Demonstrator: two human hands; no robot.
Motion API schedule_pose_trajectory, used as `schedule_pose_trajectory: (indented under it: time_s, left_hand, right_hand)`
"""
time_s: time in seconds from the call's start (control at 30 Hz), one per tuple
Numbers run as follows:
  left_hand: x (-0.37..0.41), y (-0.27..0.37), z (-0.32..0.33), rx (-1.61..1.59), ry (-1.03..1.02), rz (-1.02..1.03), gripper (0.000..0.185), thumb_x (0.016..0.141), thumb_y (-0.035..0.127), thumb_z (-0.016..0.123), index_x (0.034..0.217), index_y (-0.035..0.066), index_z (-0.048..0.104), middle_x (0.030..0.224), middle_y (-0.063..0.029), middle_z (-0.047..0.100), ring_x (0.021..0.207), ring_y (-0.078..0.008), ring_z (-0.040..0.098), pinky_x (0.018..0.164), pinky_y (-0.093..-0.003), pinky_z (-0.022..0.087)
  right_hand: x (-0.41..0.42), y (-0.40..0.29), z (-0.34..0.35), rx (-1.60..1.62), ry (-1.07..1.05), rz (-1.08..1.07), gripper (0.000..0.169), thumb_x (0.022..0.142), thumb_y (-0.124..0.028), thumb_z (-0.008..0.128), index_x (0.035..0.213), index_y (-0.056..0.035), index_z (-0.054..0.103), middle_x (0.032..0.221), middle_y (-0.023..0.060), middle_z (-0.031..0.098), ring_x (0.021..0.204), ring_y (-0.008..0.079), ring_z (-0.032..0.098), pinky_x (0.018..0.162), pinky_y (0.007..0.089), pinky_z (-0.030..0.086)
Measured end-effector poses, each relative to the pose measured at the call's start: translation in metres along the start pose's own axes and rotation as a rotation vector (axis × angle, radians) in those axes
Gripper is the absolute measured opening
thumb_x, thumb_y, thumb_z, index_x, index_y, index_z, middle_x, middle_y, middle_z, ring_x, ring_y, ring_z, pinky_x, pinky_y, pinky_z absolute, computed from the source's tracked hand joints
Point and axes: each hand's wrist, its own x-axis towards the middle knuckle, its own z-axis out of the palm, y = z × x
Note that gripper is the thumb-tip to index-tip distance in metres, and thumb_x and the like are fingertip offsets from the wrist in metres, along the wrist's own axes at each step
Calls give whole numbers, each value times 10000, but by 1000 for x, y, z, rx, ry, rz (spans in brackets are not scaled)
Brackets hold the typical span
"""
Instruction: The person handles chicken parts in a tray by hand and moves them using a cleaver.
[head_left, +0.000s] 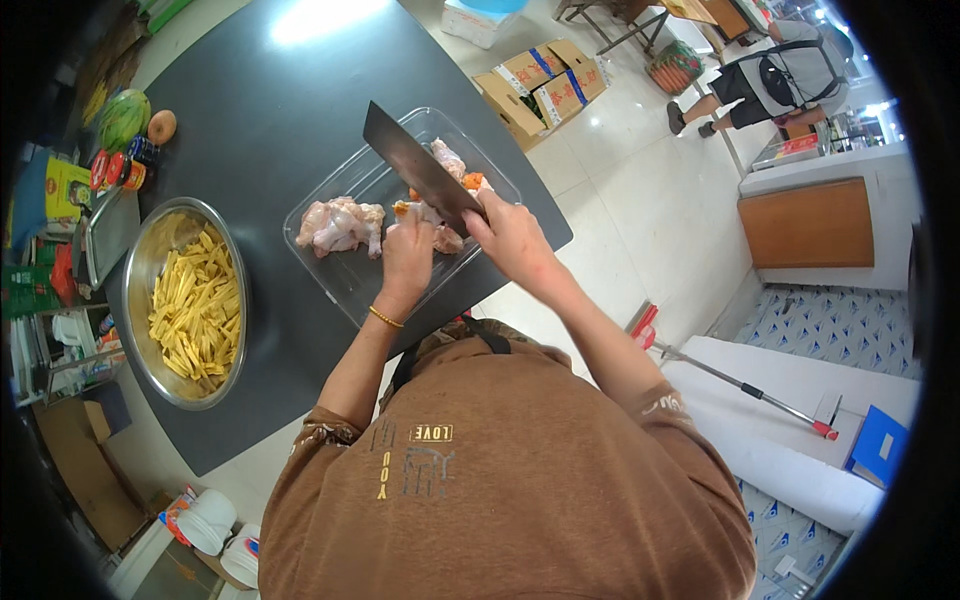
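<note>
A clear plastic tray (341, 289) lies on the dark table before me. On its left side is a heap of raw poultry pieces (341, 225). More raw pieces, some with orange parts (472, 180), lie on the right side, partly hidden behind the blade. My right hand (517, 232) grips the handle end of a cleaver (420, 169), whose wide dark blade slants up and left over the tray. My left hand (409, 255), with a gold-coloured bracelet at the wrist, has its fingers on a raw poultry piece (424, 214) just left of the blade.
Left on the table (262, 112) stands a steel bowl (241, 300) of yellow strips (195, 307). Behind it are jars (135, 169), a round brown item (162, 127) and a green melon-like item (124, 120). Cardboard boxes (547, 90), a mop-like tool (720, 375) and another person (780, 79) are to the right.
</note>
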Motion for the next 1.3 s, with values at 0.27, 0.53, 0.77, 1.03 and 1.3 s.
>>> schedule_pose_trajectory:
  time_s: [0.27, 0.53, 0.77, 1.03, 1.3]
  left_hand:
    - [-17, 4, -84, 405, 85, -45, 179, 869, 134, 540, 1002, 29, 598, 979, -189, 632, 903, -375, 593, 769, -489, 461]
    - [48, -12, -3, 512, 42, 188, 313, 786, 91, 640, 1098, 89, 636, 1114, -83, 603, 1043, -286, 557, 890, -446, 436]
    - [75, -12, -11, -185, -237, -106, 187, 869, 122, 582, 1037, 53, 627, 941, -81, 593, 846, -234, 566, 694, -368, 461]
    - [49, -19, -31, -1253, -244, -629, 155, 973, 193, 502, 906, 61, 549, 808, -6, 486, 639, -92, 392, 580, -244, 353]
    - [33, -3, -29, -912, -258, -538, 171, 948, 161, 462, 880, 53, 575, 792, 11, 508, 661, -84, 439, 601, -234, 387]
  right_hand:
    - [-31, 27, -43, 232, 88, 145, 280, 953, -238, 554, 890, 30, 503, 604, 193, 530, 514, 296, 530, 550, 396, 454]
    - [-38, 33, -49, 447, 100, 254, 256, 986, -207, 521, 834, -3, 491, 527, 10, 471, 426, 78, 437, 402, 260, 371]
    - [-39, 30, -40, 480, 112, 226, 263, 980, -221, 531, 832, -11, 474, 545, 20, 478, 443, 86, 461, 414, 277, 383]
    - [-57, 28, -32, 185, 58, 118, 232, 955, -197, 556, 884, -8, 442, 621, 213, 542, 557, 372, 554, 541, 427, 438]
    - [-53, 13, -26, -170, -32, 27, 212, 952, -233, 545, 980, -37, 471, 721, 243, 631, 730, 446, 625, 635, 523, 481]
